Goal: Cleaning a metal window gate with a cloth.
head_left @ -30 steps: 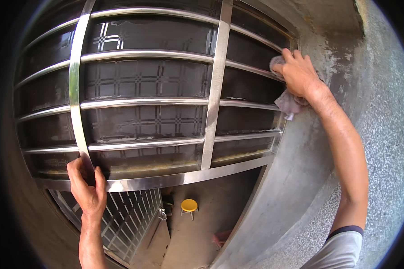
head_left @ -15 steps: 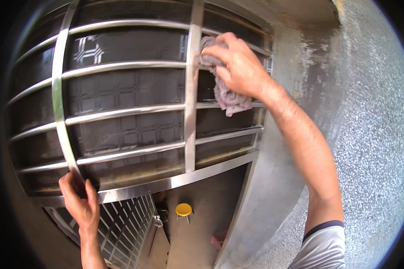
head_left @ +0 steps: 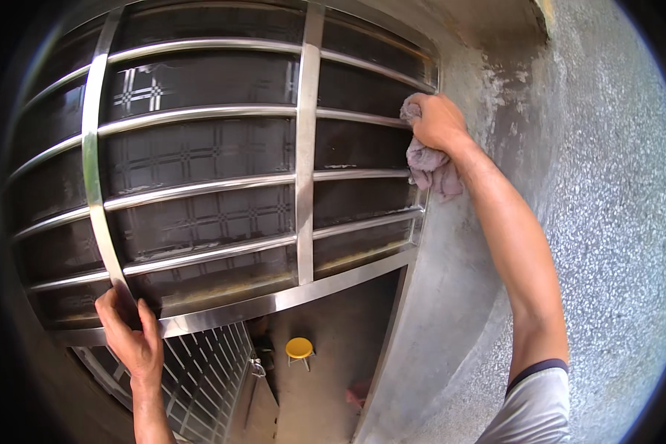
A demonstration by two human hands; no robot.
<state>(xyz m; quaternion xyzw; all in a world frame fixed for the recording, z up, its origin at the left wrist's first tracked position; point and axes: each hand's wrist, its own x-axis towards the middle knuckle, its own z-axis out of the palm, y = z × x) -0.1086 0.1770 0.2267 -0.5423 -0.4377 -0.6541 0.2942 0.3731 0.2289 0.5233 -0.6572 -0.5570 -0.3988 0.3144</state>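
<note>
A greyish-purple cloth (head_left: 426, 159) is bunched in my right hand (head_left: 440, 124), its loose end hanging down beside the wall. The hand presses it against the right end of a horizontal bar, at the edge of a shiny metal window grille (head_left: 305, 148). At the lower left, my left hand (head_left: 132, 333) grips the bottom of the grille's left upright bar (head_left: 96, 189), thumb on one side and fingers on the other. Dark patterned glass panes (head_left: 200, 152) lie behind the bars.
Below the grille is an opening with a barred metal gate (head_left: 203, 377) swung inward. A yellow round stool (head_left: 299, 348) stands on the floor inside, with a reddish object (head_left: 358, 392) near the right edge. A rough speckled wall (head_left: 621, 222) rises on the right.
My right hand has slid the cloth to the right, from beside the grille's middle upright to its right edge. My left hand keeps its hold on the left upright.
</note>
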